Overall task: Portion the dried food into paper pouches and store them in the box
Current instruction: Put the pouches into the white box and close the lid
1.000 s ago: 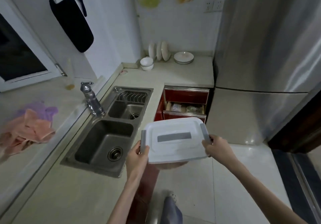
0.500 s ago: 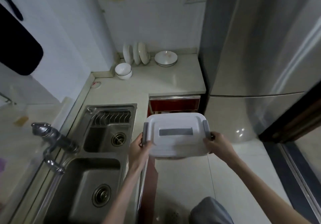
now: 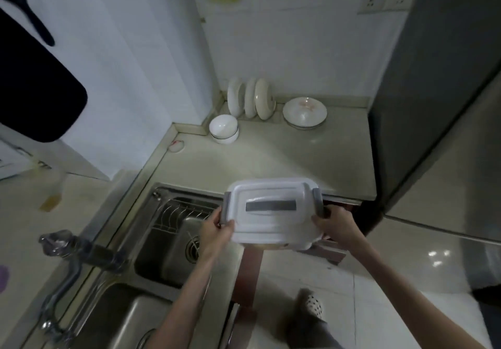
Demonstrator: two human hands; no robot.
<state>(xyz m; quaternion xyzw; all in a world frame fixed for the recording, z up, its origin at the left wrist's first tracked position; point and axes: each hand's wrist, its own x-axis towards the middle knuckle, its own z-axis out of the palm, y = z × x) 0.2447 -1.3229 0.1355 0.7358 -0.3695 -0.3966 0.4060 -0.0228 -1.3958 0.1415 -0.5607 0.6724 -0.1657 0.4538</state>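
A white storage box (image 3: 271, 224) with a closed lid, grey side clips and a grey handle strip is held in the air in front of me, over the counter edge beside the sink. My left hand (image 3: 215, 233) grips its left end and my right hand (image 3: 334, 226) grips its right end. The lid hides whatever is inside. No paper pouches or dried food are in view.
A double steel sink (image 3: 173, 243) with a tap (image 3: 78, 256) lies to the left. On the beige counter (image 3: 284, 156) stand a white bowl (image 3: 223, 129), upright plates (image 3: 250, 99) and a stack of plates (image 3: 305, 111). A steel fridge (image 3: 439, 104) stands on the right. A red drawer (image 3: 349, 210) is open below.
I have stepped closer to the counter corner, carrying the box forward. Both hands keep the same hold on its ends.
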